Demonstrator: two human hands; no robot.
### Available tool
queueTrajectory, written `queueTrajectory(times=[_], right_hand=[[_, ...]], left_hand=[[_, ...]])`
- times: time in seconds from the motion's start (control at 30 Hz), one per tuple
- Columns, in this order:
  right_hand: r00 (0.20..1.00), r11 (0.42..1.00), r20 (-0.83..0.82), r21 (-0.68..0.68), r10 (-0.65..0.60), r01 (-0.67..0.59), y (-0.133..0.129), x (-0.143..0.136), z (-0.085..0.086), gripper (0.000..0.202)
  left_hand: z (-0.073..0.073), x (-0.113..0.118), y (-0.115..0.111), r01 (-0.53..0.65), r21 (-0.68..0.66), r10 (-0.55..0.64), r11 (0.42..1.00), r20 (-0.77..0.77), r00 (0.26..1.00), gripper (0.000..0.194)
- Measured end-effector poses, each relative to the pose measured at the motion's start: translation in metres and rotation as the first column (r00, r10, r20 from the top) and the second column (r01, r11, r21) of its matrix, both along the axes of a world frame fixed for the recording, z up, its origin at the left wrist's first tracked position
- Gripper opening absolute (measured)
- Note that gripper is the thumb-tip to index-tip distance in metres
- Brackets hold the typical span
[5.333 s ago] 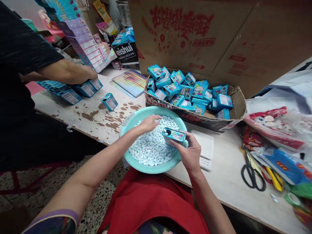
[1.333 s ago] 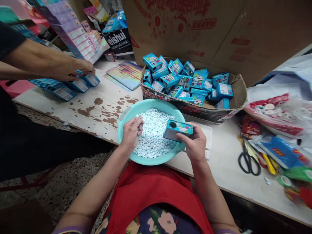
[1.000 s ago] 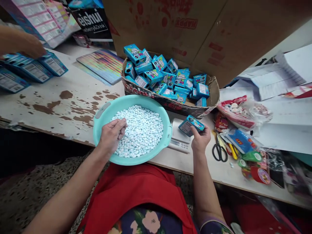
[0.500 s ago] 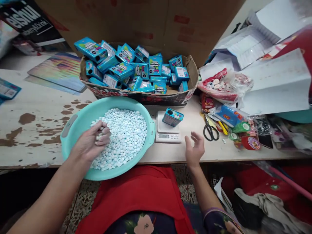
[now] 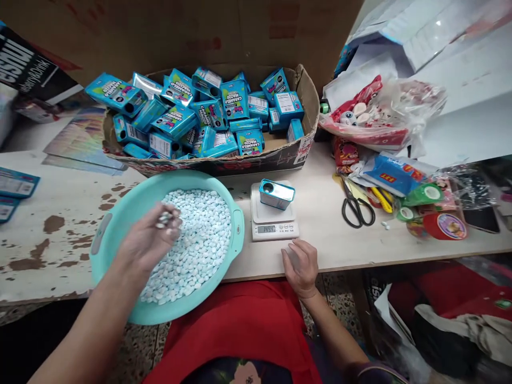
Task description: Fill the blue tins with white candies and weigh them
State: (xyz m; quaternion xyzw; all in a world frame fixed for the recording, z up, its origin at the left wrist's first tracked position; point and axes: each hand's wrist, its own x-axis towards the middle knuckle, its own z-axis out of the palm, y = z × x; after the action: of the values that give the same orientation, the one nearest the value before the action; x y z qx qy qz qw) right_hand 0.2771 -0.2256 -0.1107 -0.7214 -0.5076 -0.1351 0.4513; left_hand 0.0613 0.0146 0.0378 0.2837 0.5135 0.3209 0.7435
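Teal basin (image 5: 134, 205), partly filled w/ pale candies (image 5: 200, 240), is set at the front edge of the worktop (image 5: 328, 197). Over it, a few candies are grasped in the curled fingers of the left hand (image 5: 152, 234), slightly blurred. Nothing is held by the right hand (image 5: 302, 266); its fingers are released, loosely bent, and it is rested at the worktop's front edge, nr but apart from the scale (image 5: 260, 213). The blue box (image 5: 277, 194) is stood on the scale's plate, R of the basin, w/ a round dark hole seen in its top. Digits are shown on the display, too small to be read for sure.

Behind basin & scale, a low carton (image 5: 307, 96) is heaped w/ similar boxes (image 5: 235, 100), tilted various ways, backed by a big cardboard panel (image 5: 200, 26). To the R, black scissors (image 5: 358, 210), a yellow cutter (image 5: 382, 199), green tape (image 5: 426, 194) etc. are laid nr a clear-and-red plastic bag (image 5: 384, 120). Far L, shiny sheets (image 5: 82, 138) are stacked. A red apron (image 5: 236, 330) is worn.
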Motion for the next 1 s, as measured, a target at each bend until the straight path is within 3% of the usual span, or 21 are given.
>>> queueTrajectory(times=[0.1, 0.2, 0.3, 0.37, 0.47, 0.53, 0.63, 0.73, 0.83, 0.9, 1.0], right_hand=[[1.0, 1.0, -0.006, -0.012, 0.001, -0.001, -0.002, -0.001, -0.002, 0.039], [1.0, 1.0, -0.004, -0.006, 0.015, -0.015, -0.003, -0.001, -0.004, 0.039], [1.0, 1.0, 0.001, 0.001, 0.008, -0.008, -0.003, -0.001, -0.005, 0.04], [1.0, 1.0, 0.008, -0.002, 0.008, -0.008, -0.003, -0.001, -0.005, 0.04], [1.0, 1.0, 0.02, 0.005, 0.01, -0.01, -0.002, -0.002, -0.005, 0.041], [1.0, 1.0, 0.026, 0.017, 0.007, -0.008, -0.001, -0.002, -0.005, 0.041], [1.0, 1.0, 0.03, 0.024, 0.011, -0.011, 0.0, -0.002, -0.005, 0.041], [0.999, 1.0, 0.033, 0.026, 0.009, -0.01, 0.001, -0.002, -0.003, 0.039], [1.0, 1.0, 0.026, 0.024, 0.01, -0.01, 0.002, -0.002, -0.003, 0.037], [1.0, 1.0, 0.016, 0.02, 0.016, -0.016, 0.001, -0.003, -0.003, 0.036], [1.0, 1.0, 0.007, 0.015, 0.022, -0.022, 0.001, -0.003, -0.004, 0.034]], left_hand=[[-0.006, 0.002, 0.002, 0.292, -0.073, -0.3, 0.954, -0.154, 0.941, 0.009], [-0.008, 0.004, 0.011, 0.398, 0.053, -0.376, 0.916, -0.239, 0.895, 0.012], [-0.007, 0.009, 0.025, 0.528, -0.011, -0.507, 0.849, -0.294, 0.81, 0.017], [-0.001, 0.017, 0.033, 0.614, -0.084, -0.604, 0.784, -0.325, 0.727, 0.018], [0.02, 0.044, 0.037, 0.728, 0.01, -0.656, 0.686, -0.426, 0.623, 0.016], [0.037, 0.073, 0.033, 0.814, 0.111, -0.666, 0.57, -0.518, 0.537, 0.012], [0.053, 0.121, 0.023, 0.919, 0.204, -0.674, 0.339, -0.629, 0.388, 0.005], [0.052, 0.159, 0.016, 0.974, 0.219, -0.574, 0.063, -0.79, 0.215, 0.007], [0.043, 0.178, 0.013, 0.965, 0.205, -0.336, -0.165, -0.931, 0.14, 0.014], [0.037, 0.183, 0.013, 0.955, 0.172, -0.217, -0.24, -0.969, 0.119, 0.019], [0.033, 0.184, 0.013, 0.947, 0.125, -0.145, -0.295, -0.986, 0.085, 0.023]])
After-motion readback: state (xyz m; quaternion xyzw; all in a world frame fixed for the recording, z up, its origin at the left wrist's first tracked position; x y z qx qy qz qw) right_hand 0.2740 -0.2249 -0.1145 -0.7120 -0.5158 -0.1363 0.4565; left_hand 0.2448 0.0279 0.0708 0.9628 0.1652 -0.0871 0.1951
